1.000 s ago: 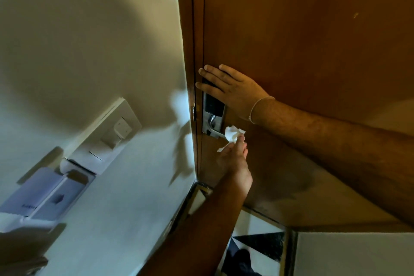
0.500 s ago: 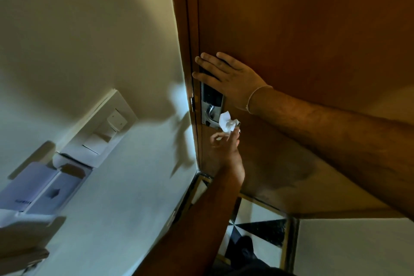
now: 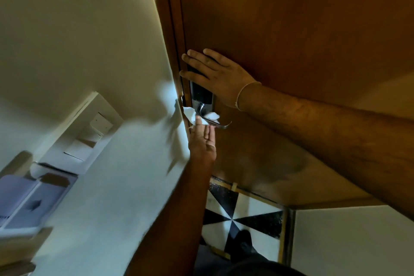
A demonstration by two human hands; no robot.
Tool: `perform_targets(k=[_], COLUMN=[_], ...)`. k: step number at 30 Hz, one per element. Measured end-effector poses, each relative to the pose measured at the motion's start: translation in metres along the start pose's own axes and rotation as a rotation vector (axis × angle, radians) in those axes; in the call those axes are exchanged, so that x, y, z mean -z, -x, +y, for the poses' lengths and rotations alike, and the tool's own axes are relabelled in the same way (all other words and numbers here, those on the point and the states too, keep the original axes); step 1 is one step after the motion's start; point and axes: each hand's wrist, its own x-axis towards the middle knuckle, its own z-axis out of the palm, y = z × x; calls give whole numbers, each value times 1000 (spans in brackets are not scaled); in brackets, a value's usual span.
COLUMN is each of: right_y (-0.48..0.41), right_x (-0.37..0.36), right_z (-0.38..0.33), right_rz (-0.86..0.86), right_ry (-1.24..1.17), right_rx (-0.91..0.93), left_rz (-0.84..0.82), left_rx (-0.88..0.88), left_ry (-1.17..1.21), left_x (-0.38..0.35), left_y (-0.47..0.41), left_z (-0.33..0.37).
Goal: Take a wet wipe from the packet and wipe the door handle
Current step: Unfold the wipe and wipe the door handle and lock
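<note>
The wooden door (image 3: pixel 291 29) fills the view, and the right hand (image 3: pixel 220 78) lies flat on it above the lock plate (image 3: pixel 201 96) — released, grasping nothing. Below, the left hand (image 3: pixel 202 141) presses the wet wipe (image 3: pixel 190 115) around the metal door handle (image 3: pixel 215 122) in a finger grip. The wipe is already out — wiping seems under way, not finished.

Both arms reach forward, hands apart.
Right hand (image 3: pixel 220 78) lies flat, fingers (image 3: pixel 195 56) spread; left hand (image 3: pixel 202 141) points upward, palm showing.
</note>
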Motion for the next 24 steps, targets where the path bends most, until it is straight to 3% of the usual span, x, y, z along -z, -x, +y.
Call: perform_targets(k=[9,18,24], right_y=[1,1,0], right_x=[5,1,0], right_z=[0,0,2], right_rz=[-19,5,43], right_ry=[-44,-43,-86], right_rx=[12,16,12], left_rz=[8,60,-25], left_rx=[7,-16,69], left_ry=[-288,-84,-161], left_x=[-26,2,13], left_y=[-36,-1,24], left_z=[47,7,-29])
